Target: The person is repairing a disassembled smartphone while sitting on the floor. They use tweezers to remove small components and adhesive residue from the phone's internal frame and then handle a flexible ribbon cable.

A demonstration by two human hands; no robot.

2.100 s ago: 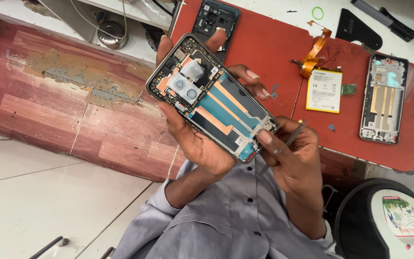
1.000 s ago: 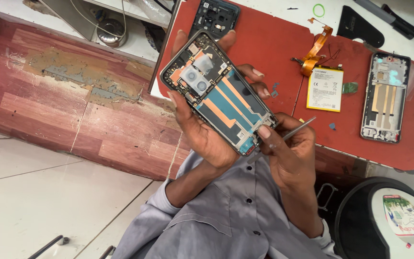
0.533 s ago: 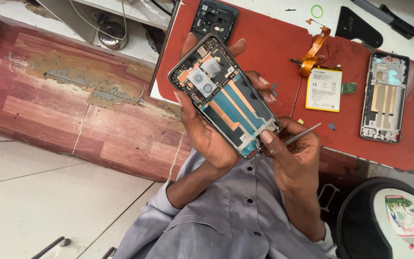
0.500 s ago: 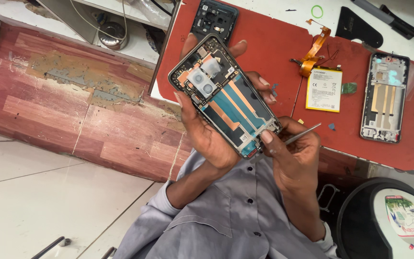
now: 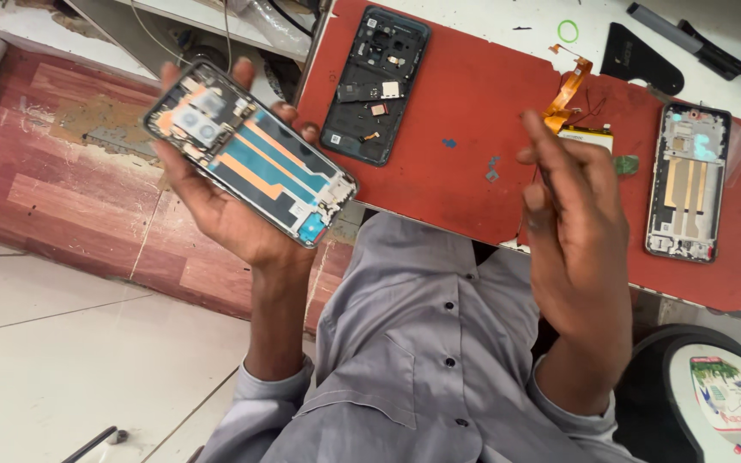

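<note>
- Opened phone (image 5: 250, 153): cradled by the left hand (image 5: 216, 210), fingers curled over its long edges, held well left of the red mat (image 5: 465, 103).
- Right hand (image 5: 578, 231): raised over the mat's near edge, fingers loosely together; whether it pinches anything cannot be told.

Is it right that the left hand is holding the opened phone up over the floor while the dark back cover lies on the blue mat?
Not quite: the mat is red, not blue, as the head view shows. The left hand does hold the opened phone over the floor, and the dark back cover lies on that mat.

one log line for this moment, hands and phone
left hand: holds opened phone, insides up | right hand: raised above red mat, apart from phone, grip unclear | back cover: on mat
</note>
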